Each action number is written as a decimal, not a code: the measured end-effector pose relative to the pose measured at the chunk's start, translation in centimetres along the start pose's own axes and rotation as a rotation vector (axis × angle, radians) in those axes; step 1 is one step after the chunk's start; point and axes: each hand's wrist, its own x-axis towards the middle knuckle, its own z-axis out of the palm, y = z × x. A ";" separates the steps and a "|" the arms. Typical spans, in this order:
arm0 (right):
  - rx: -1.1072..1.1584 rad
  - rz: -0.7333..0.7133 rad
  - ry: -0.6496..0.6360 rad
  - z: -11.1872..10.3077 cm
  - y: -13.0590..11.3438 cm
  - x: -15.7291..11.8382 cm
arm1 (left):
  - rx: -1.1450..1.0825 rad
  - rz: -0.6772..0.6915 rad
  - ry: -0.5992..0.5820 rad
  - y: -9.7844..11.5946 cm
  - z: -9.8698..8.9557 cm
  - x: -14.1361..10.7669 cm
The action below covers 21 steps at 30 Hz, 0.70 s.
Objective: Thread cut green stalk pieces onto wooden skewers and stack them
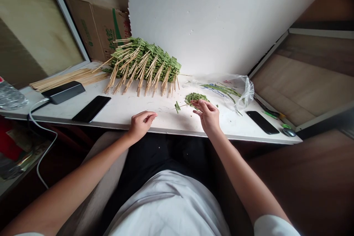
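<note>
A thin bamboo skewer (184, 105) runs between my two hands just above the table's front part. Threaded crosswise on it are a few short cut green stalk pieces (177, 107), which look like garlic scape. My left hand (141, 124) has thumb and fingers pinched together at the skewer's left end. At the other end, the thumb and forefinger of my right hand (208, 115) pinch the skewer; whether a stalk piece is also between them I cannot tell. Just behind my right fingers lies a loose heap of cut green pieces (195, 97).
A tall stack of filled skewers (149, 61) stands behind, sticks pointing forward. Bare skewers (72, 78), a black box-shaped device (64, 92) and a phone (92, 109) lie left. Rightward are a plastic bag (247, 87) with long stalks, another phone (262, 122) and a mouse (288, 131).
</note>
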 end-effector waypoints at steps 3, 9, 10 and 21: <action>0.020 0.023 -0.009 0.1 0.2 0.0 | -0.008 -0.006 -0.005 -0.2 0.0 -0.1; 0.022 -0.011 -0.038 0.5 0.2 -0.4 | -0.020 -0.025 -0.012 -0.8 0.1 -0.1; 0.020 -0.020 -0.033 0.5 0.1 -0.4 | -0.010 -0.024 -0.012 -0.9 0.1 0.0; 0.005 -0.127 -0.018 0.7 0.9 -0.7 | 0.018 0.011 -0.035 -0.8 0.0 0.4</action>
